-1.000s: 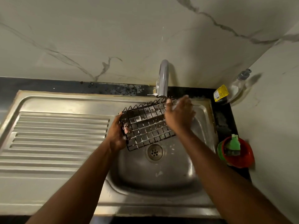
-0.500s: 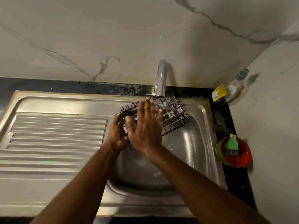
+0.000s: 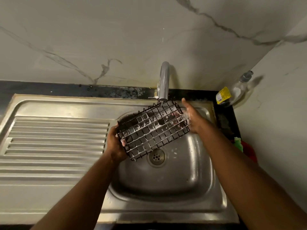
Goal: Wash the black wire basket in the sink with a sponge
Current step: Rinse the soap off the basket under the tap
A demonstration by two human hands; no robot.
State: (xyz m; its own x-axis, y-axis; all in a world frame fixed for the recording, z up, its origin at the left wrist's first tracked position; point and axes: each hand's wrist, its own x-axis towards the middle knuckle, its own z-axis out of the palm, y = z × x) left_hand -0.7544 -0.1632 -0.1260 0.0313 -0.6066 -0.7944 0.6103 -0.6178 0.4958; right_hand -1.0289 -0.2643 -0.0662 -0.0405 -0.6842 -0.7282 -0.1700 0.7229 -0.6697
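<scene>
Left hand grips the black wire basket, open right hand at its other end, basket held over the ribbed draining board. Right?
No: the head view shows the black wire basket over the sink basin, under the tap, not the draining board. The left hand grips it, open right hand at its other end.

Black wire basket point(image 3: 153, 129), soapy, tilted, above the sink point(image 3: 166, 183) basin

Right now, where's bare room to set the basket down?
Free: ribbed drainboard left of the basin; flat steel strip in front of it; the basin's floor nearer than the drain. Crowded: under the faucet, where left hand grips the wire basket and right hand touches it; right counter with soap bottle and red bowl.
</scene>
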